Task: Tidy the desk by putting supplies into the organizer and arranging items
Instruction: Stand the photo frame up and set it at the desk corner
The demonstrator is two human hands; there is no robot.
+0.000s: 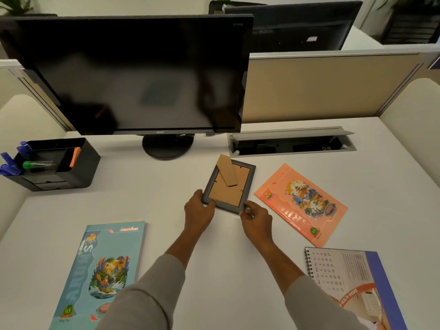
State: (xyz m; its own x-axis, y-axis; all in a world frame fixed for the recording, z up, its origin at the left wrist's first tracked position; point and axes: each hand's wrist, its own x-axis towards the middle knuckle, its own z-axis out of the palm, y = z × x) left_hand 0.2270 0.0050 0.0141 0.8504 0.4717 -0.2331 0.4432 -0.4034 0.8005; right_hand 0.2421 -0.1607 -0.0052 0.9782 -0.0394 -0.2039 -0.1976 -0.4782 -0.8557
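A grey picture frame (pixel 225 194) lies with its brown cardboard back and stand facing up at the middle of the white desk (pixel 166 186). My left hand (pixel 198 209) grips the frame's near left corner. My right hand (pixel 256 216) pinches its near right corner. A black organizer (pixel 71 167) stands at the far left with blue markers (pixel 10 163), a green-capped pen (pixel 33 165) and an orange item (pixel 75 157) in it.
A blue notebook (pixel 104 270) lies near left, an orange notebook (pixel 302 203) to the right of the frame, a spiral calendar (pixel 352 287) near right. A black monitor (pixel 133 75) stands behind on its round base (pixel 167 146). An open cable tray (pixel 292 142) sits far right.
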